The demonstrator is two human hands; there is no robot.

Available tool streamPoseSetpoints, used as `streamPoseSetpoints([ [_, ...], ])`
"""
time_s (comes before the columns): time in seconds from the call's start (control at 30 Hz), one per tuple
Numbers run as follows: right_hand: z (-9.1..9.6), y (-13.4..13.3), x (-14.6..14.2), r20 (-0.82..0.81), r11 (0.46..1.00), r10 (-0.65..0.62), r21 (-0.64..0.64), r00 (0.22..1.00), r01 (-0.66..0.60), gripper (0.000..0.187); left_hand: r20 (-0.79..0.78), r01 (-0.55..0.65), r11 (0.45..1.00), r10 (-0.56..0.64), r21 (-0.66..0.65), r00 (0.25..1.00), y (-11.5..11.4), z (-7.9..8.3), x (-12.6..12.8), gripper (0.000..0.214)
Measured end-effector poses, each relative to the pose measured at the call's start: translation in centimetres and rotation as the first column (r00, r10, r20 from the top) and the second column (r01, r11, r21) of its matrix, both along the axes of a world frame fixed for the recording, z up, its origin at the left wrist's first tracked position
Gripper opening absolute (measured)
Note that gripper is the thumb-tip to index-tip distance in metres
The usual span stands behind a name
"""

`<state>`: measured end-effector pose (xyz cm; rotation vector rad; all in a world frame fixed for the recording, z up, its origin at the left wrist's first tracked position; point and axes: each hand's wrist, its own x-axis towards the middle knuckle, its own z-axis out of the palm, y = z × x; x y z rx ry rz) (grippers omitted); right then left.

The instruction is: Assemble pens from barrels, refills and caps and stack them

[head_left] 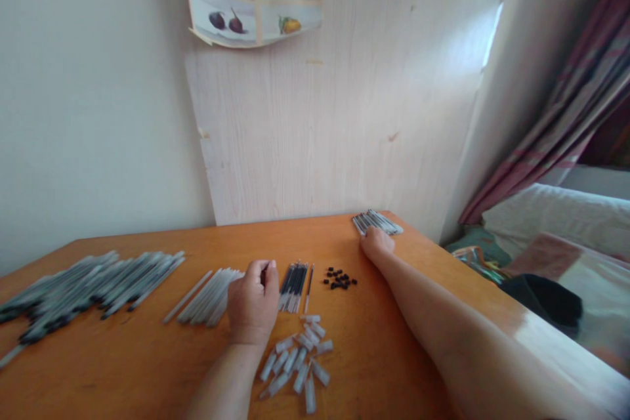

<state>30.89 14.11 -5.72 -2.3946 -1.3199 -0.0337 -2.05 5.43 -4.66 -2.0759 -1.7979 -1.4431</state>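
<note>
The bench (374,354) was laid out with slim pen parts in separate groups. The right hand (377,243) was stretched forward to the far edge, where its fingers were set at the near side of a stack of thin rods (378,220); how far they were closed, and whether any rod was gripped, could not be told. The left hand (253,302) was held above the bench with its fingers curled in toward the palm; whether anything was pinched there could not be made out. It was placed between a row of clear tubes (209,298) and a row of dark refills (294,282), beside which one single refill (309,289) was set apart. Small black plugs (339,277) were scattered farther right, translucent caps (300,357) were heaped nearer, and black-ended tubes (93,289) were spread at the far left.
</note>
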Motion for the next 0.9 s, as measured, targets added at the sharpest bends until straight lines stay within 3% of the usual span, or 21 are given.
streamPoseSetpoints([
  [0.47,-0.1,0.1,0.2,-0.075,0.999,-0.025,0.031,0.997,0.027,0.033,-0.001,0.014,1.000,-0.014,-0.012,1.000,-0.1,0.1,0.0,0.026],
  [0.9,-0.2,-0.2,2.4,-0.213,0.978,-0.041,0.193,0.976,0.083,0.043,-0.013,-0.023,1.000,0.022,-0.018,1.000,0.0,0.1,0.0,0.027],
])
